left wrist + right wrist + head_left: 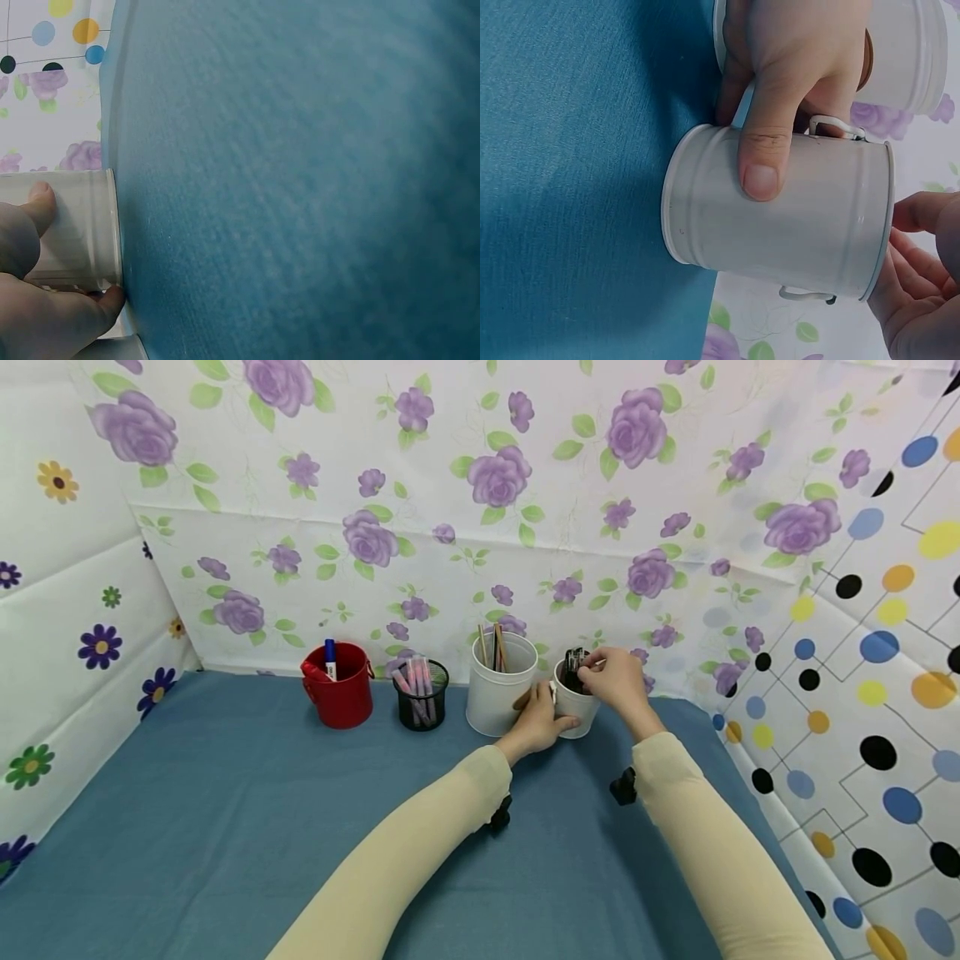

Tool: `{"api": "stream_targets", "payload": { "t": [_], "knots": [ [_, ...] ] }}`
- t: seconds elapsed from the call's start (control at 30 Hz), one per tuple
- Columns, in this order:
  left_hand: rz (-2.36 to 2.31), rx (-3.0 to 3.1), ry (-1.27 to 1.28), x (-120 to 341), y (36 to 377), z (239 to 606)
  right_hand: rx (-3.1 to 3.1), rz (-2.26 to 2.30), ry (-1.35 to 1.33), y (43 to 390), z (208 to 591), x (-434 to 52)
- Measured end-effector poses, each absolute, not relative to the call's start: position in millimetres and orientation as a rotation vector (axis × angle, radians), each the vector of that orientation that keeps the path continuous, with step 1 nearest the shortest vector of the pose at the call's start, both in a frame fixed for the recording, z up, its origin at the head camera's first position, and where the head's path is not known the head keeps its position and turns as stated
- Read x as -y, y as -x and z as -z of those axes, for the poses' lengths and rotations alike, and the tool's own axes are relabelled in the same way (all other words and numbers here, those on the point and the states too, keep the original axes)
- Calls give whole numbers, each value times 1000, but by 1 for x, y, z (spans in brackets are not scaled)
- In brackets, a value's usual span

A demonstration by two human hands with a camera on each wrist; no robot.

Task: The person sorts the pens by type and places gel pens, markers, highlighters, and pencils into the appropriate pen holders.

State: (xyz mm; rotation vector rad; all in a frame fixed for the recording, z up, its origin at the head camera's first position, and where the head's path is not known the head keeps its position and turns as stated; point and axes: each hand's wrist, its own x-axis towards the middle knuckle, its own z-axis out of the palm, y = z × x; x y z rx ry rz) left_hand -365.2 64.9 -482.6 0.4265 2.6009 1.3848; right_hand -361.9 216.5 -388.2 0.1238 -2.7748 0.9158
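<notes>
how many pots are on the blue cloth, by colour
white pots: 2, a large one and a small one held by the left hand, with the right hand at its rim
red pot: 1
black mesh pot: 1
total: 4

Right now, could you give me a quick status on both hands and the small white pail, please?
Left hand grips small white pail. Right hand pinches dark items at its rim. Larger white pail close beside the left hand.

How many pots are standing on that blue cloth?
4, in a row by the back wall: a red bucket, a black mesh cup, a tall white tin, and a small white tin that the left hand grips.
</notes>
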Motion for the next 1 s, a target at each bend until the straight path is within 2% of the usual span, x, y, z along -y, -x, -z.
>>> {"api": "stream_targets", "payload": {
  "t": [0.47,1.0],
  "knots": [
    [-1391,-2586,-351,-63,364,479,2684,-952,-242,353,390,-224],
    [-1313,-2562,-399,-52,340,465,2669,-946,-246,328,378,-236]
  ]
}}
